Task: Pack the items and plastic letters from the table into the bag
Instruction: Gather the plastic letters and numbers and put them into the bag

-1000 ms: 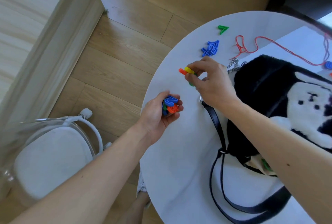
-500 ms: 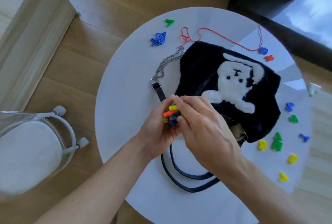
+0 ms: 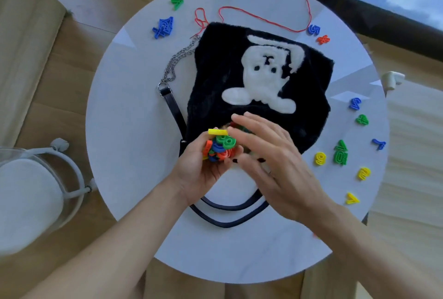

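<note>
A black furry bag [image 3: 261, 83] with a white animal figure lies on the round white table [image 3: 124, 119], its mouth toward me. My left hand [image 3: 203, 171] is cupped around a handful of coloured plastic pieces [image 3: 219, 146] at the bag's mouth. Right beside them my right hand [image 3: 275, 162] hovers with fingers spread and nothing in it, covering part of the bag's opening. Loose pieces lie around: a blue cluster [image 3: 164, 27] and a green piece [image 3: 177, 3] at the far left, blue [image 3: 314, 29] and orange [image 3: 323, 39] ones at the far right, several down the right edge [image 3: 341, 152].
A red string [image 3: 259, 17] loops behind the bag. The bag's chain [image 3: 178, 59] and black straps [image 3: 230, 212] trail over the table. A white stool [image 3: 31, 200] stands on the wooden floor at the left. A dark window ledge runs along the top right.
Both hands moved with the handful from beside the strap to the bag's mouth. My right hand let go of the pieces and opened. My head turned, bringing the whole table into view.
</note>
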